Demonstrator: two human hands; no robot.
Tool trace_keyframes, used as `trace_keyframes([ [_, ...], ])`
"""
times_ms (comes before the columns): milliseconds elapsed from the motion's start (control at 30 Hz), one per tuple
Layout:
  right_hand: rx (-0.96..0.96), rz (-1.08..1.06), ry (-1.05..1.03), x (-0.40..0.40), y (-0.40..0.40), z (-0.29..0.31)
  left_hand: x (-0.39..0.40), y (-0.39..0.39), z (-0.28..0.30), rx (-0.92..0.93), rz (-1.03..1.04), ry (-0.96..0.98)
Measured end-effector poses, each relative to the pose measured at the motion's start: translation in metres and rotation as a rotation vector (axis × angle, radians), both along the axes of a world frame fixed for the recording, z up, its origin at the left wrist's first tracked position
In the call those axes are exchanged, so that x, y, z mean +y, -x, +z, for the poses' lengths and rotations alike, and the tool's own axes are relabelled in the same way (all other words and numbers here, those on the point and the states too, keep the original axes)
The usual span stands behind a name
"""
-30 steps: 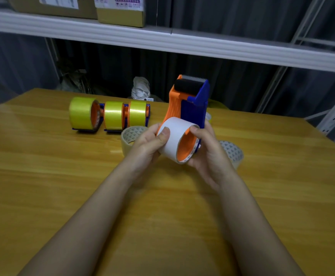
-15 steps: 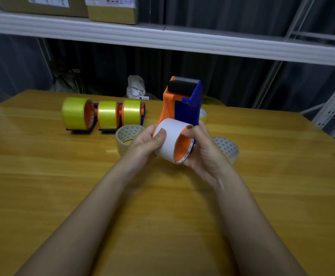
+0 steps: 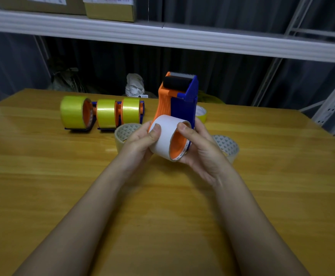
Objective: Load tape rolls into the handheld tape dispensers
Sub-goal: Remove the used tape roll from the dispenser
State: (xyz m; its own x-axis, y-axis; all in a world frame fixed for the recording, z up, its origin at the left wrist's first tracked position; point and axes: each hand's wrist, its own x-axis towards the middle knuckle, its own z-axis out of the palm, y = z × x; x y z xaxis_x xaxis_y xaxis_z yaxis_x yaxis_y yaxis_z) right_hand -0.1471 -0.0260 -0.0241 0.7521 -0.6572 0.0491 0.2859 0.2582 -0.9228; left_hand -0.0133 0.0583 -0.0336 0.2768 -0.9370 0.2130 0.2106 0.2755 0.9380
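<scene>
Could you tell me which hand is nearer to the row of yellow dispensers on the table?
Left. The left hand sits just right of and in front of the yellow dispensers; the right hand lies farther right, beyond the white roll.

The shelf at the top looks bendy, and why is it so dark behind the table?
In the head view the wide-angle lens bows the white shelf; the space behind the wooden table is dim and unlit; soft glare streaks the yellow tape rolls; both hands and the white roll look sharp.
</scene>
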Motion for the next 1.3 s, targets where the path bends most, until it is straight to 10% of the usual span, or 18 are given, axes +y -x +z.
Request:
trace_keyframes([
  [1300, 0.026, -0.009, 0.039, -0.0011, 0.0020, -0.0016, 0.0029, -0.0045, -0.0006, 0.132, -0.088, -0.006],
])
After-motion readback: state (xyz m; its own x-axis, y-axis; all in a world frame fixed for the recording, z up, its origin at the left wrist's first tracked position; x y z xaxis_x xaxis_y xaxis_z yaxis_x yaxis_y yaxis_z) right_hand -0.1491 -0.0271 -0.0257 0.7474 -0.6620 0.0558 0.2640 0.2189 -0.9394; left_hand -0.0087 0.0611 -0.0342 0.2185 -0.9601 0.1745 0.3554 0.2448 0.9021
